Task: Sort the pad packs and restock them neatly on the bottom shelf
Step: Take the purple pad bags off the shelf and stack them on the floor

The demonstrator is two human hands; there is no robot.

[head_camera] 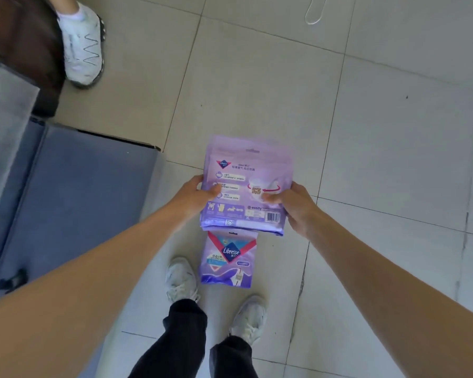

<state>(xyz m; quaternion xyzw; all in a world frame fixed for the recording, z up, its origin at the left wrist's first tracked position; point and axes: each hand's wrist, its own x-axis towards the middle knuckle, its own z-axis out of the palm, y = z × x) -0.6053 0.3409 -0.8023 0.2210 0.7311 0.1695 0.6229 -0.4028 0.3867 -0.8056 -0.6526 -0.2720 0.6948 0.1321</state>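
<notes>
Left grip point(200, 195) and right grip point(290, 205): each was clamped on one side edge of the held stack point(246, 173) of purple pad packs, its long axis running far to near. Stacks held: one; packs within, uncountable. Loose pack point(228, 260): one, on the floor point(380, 159) by the stack's near end. The blue-grey shelf point(74, 192) lay left, my left grip nearer.

This looks like a shop aisle. The floor point(393, 132) is laid with large pale tiles, and a low grey metal shelf point(79, 200) runs along the left side. The pad packs point(246, 170) are sealed retail goods with brand printing, a barcode point(272, 216) and a hanging slot point(252, 151) at the top. A smaller branded pack point(228, 259) shows below them. Another person's shoe point(84, 47) stands near the shelf.
</notes>
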